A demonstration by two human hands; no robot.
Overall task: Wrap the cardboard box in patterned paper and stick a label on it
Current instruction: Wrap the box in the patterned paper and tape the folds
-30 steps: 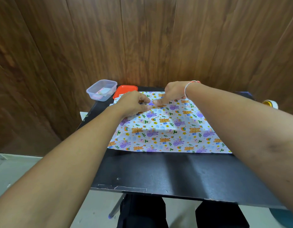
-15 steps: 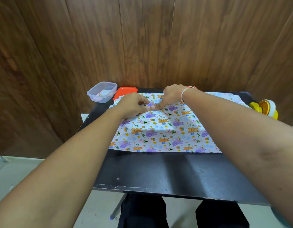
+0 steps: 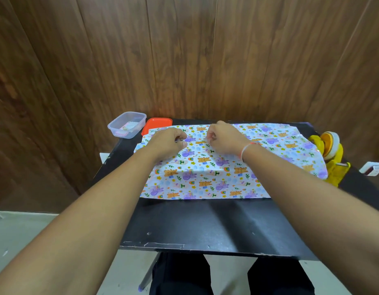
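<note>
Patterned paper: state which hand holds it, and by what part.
Both hands, left hand and right hand, rest with curled fingers on the patterned paper near its far edge; an actual pinch cannot be told.

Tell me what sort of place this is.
Probably a small indoor craft or packing station: a black table against a dark wood-panelled wall, with animal-patterned wrapping paper spread on it, a yellow tape dispenser at its right edge, and a clear plastic tub far left.

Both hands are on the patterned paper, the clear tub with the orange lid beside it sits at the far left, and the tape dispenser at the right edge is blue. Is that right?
Not quite: the tape dispenser is yellow, not blue, as the head view shows. The rest holds: left hand and right hand are on the patterned paper, with the clear tub and orange lid far left.
</note>
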